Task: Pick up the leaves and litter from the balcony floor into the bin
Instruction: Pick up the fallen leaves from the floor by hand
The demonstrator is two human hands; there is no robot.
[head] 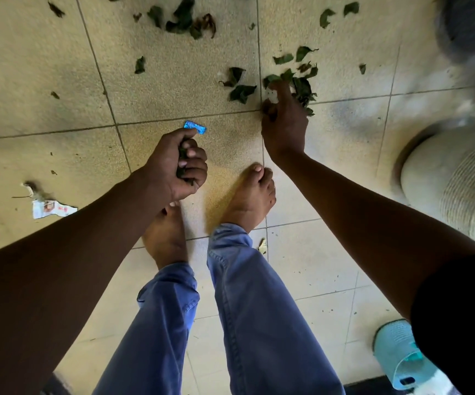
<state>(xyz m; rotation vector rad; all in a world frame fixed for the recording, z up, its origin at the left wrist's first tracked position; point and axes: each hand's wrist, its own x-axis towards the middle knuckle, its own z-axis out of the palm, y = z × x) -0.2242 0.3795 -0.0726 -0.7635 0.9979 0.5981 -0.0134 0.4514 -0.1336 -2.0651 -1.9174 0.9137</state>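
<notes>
Pale floor tiles (45, 81) of the balcony lay under two bare feet and blue trousers (253, 309). At the lower right stood a light blue bin (393, 346), partly hidden by a dark sleeve. A torn white wrapper (51, 208) lay to the left. The left hand (173, 163) was clenched round a wad of green leaves, just beside a small blue wrapper (195, 127) on the floor. Farther out, the right hand (283, 121) curled into a leaf pile (302, 86), apparently pinching something white. More scattered leaves (185, 18) lay beyond, near a ribbed pale pot (453, 178).
</notes>
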